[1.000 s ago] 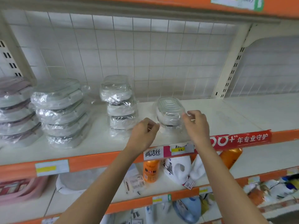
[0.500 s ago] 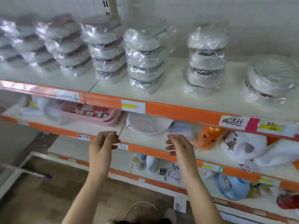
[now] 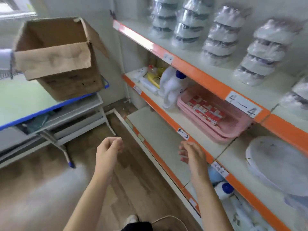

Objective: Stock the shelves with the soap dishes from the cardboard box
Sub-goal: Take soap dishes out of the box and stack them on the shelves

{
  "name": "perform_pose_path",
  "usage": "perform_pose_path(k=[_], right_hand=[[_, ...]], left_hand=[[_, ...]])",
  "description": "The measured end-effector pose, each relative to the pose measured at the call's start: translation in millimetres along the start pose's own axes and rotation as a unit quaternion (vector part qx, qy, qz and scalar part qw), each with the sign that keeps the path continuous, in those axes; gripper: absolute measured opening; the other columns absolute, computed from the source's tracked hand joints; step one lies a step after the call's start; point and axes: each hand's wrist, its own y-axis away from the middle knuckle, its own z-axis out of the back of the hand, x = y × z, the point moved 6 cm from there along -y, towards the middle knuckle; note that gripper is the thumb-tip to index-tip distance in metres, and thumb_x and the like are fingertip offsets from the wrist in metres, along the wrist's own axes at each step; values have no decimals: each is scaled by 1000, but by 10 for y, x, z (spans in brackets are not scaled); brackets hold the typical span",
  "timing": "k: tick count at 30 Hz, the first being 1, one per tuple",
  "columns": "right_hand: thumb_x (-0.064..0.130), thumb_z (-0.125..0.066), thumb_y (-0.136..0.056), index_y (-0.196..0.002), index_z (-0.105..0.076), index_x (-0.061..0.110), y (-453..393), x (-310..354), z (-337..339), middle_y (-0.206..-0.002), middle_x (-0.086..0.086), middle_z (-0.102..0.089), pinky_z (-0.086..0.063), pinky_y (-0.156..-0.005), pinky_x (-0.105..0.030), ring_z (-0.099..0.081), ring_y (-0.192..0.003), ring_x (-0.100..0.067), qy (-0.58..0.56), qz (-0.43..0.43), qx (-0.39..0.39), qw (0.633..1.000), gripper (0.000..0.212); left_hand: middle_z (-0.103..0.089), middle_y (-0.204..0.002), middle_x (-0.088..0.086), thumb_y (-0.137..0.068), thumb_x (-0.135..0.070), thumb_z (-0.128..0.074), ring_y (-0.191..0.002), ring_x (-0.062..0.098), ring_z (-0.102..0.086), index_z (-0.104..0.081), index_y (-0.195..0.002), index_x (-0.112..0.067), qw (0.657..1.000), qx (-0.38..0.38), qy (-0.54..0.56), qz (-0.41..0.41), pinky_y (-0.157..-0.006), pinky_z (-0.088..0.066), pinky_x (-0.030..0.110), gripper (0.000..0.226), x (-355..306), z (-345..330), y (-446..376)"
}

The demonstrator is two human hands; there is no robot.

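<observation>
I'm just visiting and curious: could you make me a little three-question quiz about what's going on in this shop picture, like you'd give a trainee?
1. True or false: the left hand and the right hand are both carrying wrapped soap dishes.
2. Where does the cardboard box stand? A) on the floor B) on the blue-edged table C) on the top shelf
3. Fill in: the pink basket sits on the shelf directly ______ the one with the stacked soap dishes.

Key: 1. False, both hands hold nothing. 2. B. 3. below.
</observation>
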Motion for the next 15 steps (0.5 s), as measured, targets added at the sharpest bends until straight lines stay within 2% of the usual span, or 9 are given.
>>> perform_pose_path(k=[3,7,8,11,15], right_hand=[[16,-54,-94,-84,-62,15,-111,75,-724,-83,-6,-64,-48,-63,-27,-59,-73,-17,3,-3,44,999,14],[19,-54,-95,-87,-63,14,-266,234,-1630,-81,-4,-65,-49,-63,-25,-61,-72,-15,34,2,119,992,12],[20,-54,-95,-89,-63,14,-328,282,-1803,-83,-4,-66,-49,-64,-25,-62,-73,-16,44,5,131,990,12],[24,-53,-96,-95,-63,13,-550,398,-2214,-88,-5,-67,-52,-68,-26,-65,-79,-17,72,18,155,985,15],[22,-53,-96,-95,-63,9,-941,601,-2833,-87,-4,-66,-51,-68,-26,-64,-78,-15,54,24,190,980,16]], left_hand=[[-66,-89,8,-93,-10,-53,-81,17,-59,-65,-88,-14,998,-56,25,20,-72,-47,26,14,13,577,-363],[-64,-86,9,-93,-8,-52,-72,14,-56,-64,-99,-3,987,-135,78,33,-52,-42,7,14,48,1219,-821],[-64,-85,9,-94,-7,-51,-72,14,-56,-64,-100,-2,985,-144,86,39,-53,-42,7,14,74,1290,-925],[-64,-83,8,-94,-6,-51,-78,17,-59,-63,-92,-6,981,-152,108,57,-68,-47,21,12,98,1362,-1198],[-65,-85,10,-94,-7,-52,-81,19,-61,-63,-85,-11,979,-173,103,46,-65,-45,23,15,-41,1467,-1693]])
